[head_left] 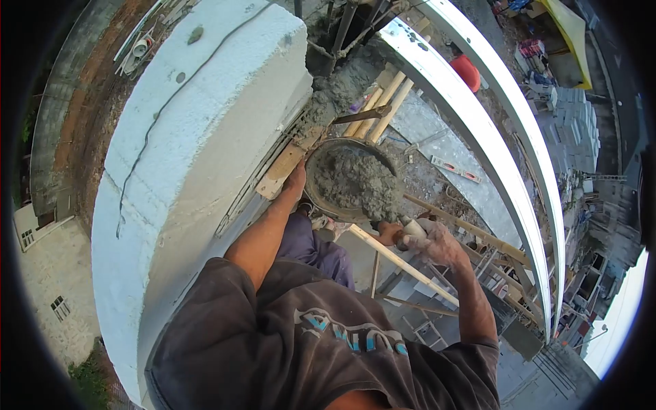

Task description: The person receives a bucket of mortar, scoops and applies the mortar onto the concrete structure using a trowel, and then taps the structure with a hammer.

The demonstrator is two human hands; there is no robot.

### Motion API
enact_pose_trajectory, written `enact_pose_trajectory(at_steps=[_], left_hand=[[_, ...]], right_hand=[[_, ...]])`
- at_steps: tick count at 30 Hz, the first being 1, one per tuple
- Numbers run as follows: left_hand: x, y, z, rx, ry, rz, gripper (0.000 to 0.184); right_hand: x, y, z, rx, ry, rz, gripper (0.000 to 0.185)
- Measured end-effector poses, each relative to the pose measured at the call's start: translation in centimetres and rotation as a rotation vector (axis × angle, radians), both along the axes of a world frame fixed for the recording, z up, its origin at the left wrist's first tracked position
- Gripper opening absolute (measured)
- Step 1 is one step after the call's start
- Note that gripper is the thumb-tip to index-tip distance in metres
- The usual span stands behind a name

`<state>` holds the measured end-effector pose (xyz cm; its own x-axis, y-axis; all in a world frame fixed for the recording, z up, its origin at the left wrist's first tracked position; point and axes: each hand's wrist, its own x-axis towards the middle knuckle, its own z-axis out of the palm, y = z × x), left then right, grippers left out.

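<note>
My left hand [294,182] presses on a short wooden board [281,171], which lies along the top edge of the wall beside wet mortar [311,130]. Its fingers are partly hidden, but they close on the board's edge. A round bucket [309,179] of grey mortar [352,174] stands just right of that hand. Dusty with cement, my right hand [437,244] is closed around the pale handle of a trowel [413,228] at the bucket's lower right. Mortar is heaped at that rim, and the blade is hidden. A brown shape beside the handle is unclear.
A thick pale-blue block wall [198,102] curves along my left. Long white beams [478,102] arc on the right. Wooden poles [389,106], a spirit level [456,169] and timber braces [403,265] lie below. A person in red [466,72] is farther off.
</note>
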<state>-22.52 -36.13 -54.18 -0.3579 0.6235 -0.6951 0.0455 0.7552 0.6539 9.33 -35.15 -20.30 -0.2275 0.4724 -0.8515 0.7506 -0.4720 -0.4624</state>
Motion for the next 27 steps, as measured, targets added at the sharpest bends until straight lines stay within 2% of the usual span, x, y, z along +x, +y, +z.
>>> enact_pose_trajectory(at_steps=[2,5,8,10,12,14,17,20,23,27], left_hand=[[-0.5,-0.3,-1.4,0.039,0.087,-0.129,0.07],[-0.9,0.3,-0.9,0.005,0.056,-0.112,0.07],[-1.6,0.3,-0.4,-0.043,0.004,-0.06,0.07],[-1.9,0.3,0.2,-0.062,-0.014,-0.045,0.07],[-2.1,0.3,0.2,-0.068,-0.027,-0.035,0.07],[-2.4,0.1,0.2,-0.07,-0.032,-0.032,0.07],[-2.9,-0.1,0.0,-0.082,-0.041,-0.021,0.07],[-3.3,-0.1,-0.2,-0.092,-0.051,-0.008,0.07],[-3.5,0.0,-0.3,-0.103,-0.058,0.001,0.07],[-3.9,0.4,-0.7,-0.121,-0.063,0.021,0.07]], right_hand=[[-0.3,1.9,5.2,0.027,0.036,0.032,0.047],[-2.7,5.8,14.0,0.016,-0.004,0.05,0.049],[-6.9,11.8,18.5,0.05,-0.113,0.162,0.047],[-11.6,16.0,18.7,0.099,-0.192,0.137,0.039],[-14.9,20.0,15.7,0.171,-0.166,0.218,0.033],[-17.0,22.7,14.3,0.106,-0.232,0.293,0.034],[-16.6,22.6,15.0,0.146,-0.351,0.432,0.039],[-14.0,19.7,16.9,0.23,-0.298,0.305,0.041],[-9.6,15.2,16.0,0.194,-0.106,0.074,0.034],[-5.3,10.1,8.9,-0.001,0.266,-0.075,0.032]])
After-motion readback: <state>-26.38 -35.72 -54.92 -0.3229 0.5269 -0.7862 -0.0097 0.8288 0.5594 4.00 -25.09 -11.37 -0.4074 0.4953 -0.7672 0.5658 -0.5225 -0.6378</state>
